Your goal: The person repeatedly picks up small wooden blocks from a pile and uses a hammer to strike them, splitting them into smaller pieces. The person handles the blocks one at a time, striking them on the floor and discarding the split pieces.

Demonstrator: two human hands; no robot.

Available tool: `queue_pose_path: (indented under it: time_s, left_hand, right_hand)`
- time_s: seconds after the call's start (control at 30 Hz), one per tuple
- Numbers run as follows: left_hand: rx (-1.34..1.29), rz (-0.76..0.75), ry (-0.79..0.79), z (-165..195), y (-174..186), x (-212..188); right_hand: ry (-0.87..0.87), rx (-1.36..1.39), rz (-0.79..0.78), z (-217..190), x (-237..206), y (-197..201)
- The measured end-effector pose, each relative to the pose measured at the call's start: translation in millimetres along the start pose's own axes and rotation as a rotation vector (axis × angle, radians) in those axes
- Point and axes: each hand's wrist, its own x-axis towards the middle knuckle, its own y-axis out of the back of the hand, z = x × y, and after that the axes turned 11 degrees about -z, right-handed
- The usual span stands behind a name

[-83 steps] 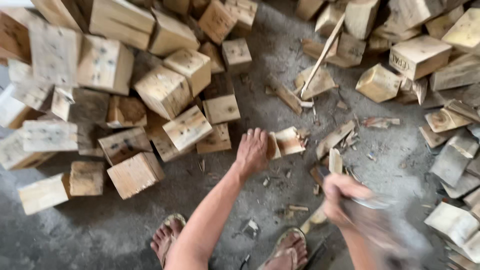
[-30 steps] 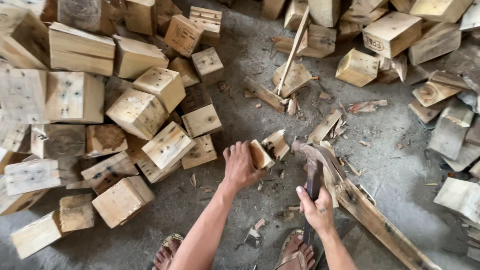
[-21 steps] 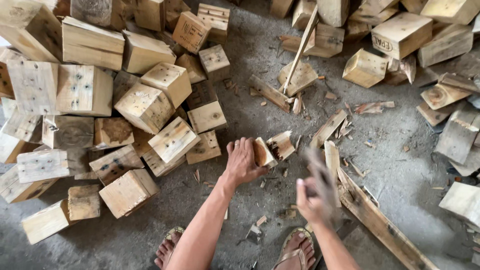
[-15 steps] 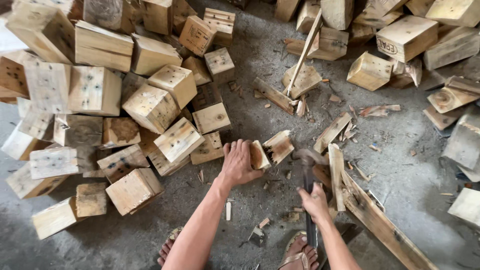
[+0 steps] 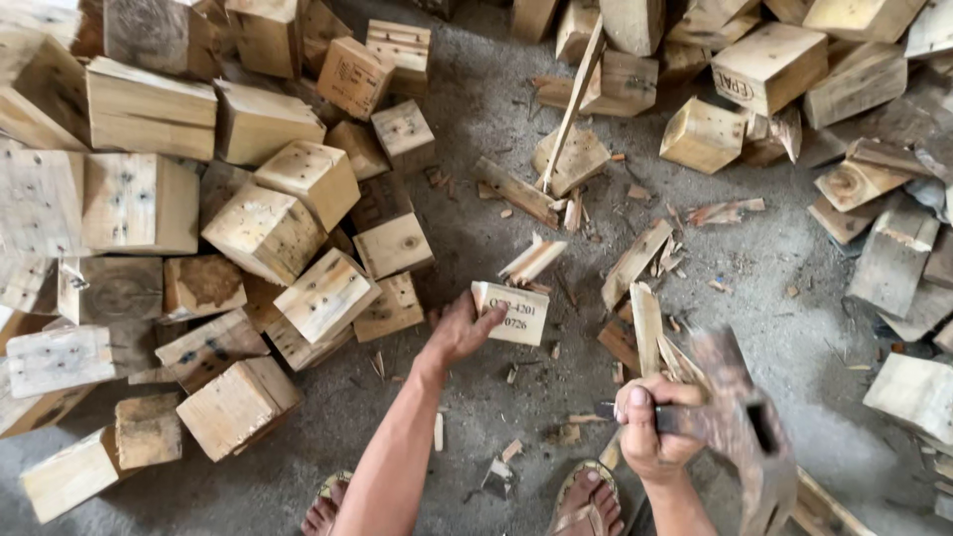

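My left hand (image 5: 459, 333) grips the near edge of a small pale wooden block (image 5: 511, 311) that stands on the grey concrete floor. A split-off piece of wood (image 5: 534, 260) lies just beyond it. My right hand (image 5: 650, 429) is closed around the handle of a rusty hatchet (image 5: 737, 422), whose blurred blade is to the right of the block and apart from it. My sandalled feet (image 5: 586, 496) show at the bottom edge.
A big heap of pale wooden blocks (image 5: 199, 218) fills the left side. More blocks (image 5: 774, 69) lie along the top and right. Split slats and chips (image 5: 645, 298) are scattered right of the held block. A long plank (image 5: 824, 506) runs off the bottom right.
The block has split and one piece now lies beyond the other. My left hand has shifted onto the nearer piece. The hatchet has moved to my right, blurred.
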Motion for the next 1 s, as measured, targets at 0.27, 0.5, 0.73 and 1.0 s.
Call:
queue_pose_path:
  time_s: [0.27, 0.5, 0.73, 1.0]
  left_hand:
    - [0.107, 0.055, -0.056, 4, -12, 6]
    - [0.048, 0.023, -0.297, 15, -14, -15]
    - [0.076, -0.038, -0.301, 24, -6, -43]
    - [0.036, -0.023, -0.254, 15, -10, -59]
  right_hand:
    - [-0.234, -0.806, -0.303, 69, 21, 8]
    - [-0.225, -0.336, -0.143, 18, 2, 16]
    - [-1.149, -0.598, -0.472, 41, 18, 12]
    - [-0.7, -0.212, -0.098, 36, -11, 21]
